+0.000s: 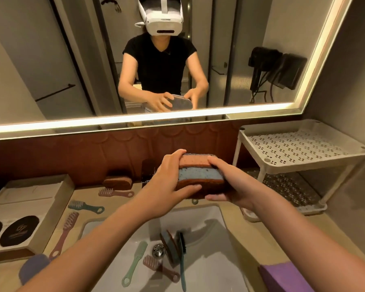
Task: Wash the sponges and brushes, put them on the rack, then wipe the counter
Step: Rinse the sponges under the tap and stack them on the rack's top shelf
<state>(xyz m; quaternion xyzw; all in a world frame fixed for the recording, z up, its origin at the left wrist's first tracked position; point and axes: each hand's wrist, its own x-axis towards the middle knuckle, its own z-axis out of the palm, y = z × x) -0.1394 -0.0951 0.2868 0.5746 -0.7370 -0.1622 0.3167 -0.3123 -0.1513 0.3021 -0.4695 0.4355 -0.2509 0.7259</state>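
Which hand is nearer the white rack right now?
Right. The right hand grips the sponge stack at the end facing the rack; the left hand grips the opposite end, farther away.

I am holding a stack of sponges (200,175) between left hand (167,186) and right hand (230,186), above the sink (215,275): pink layer uppermost, blue beneath, brown lowest. In the sink a blue-and-brown sponge (170,247) is standing on edge just beside a dark-bristled brush (181,253); a green brush (135,264) and a pink brush (159,268) are lying flat nearby. A teal brush (85,206) is lying on the counter (261,234), left. The white perforated rack (303,148) is standing at right.
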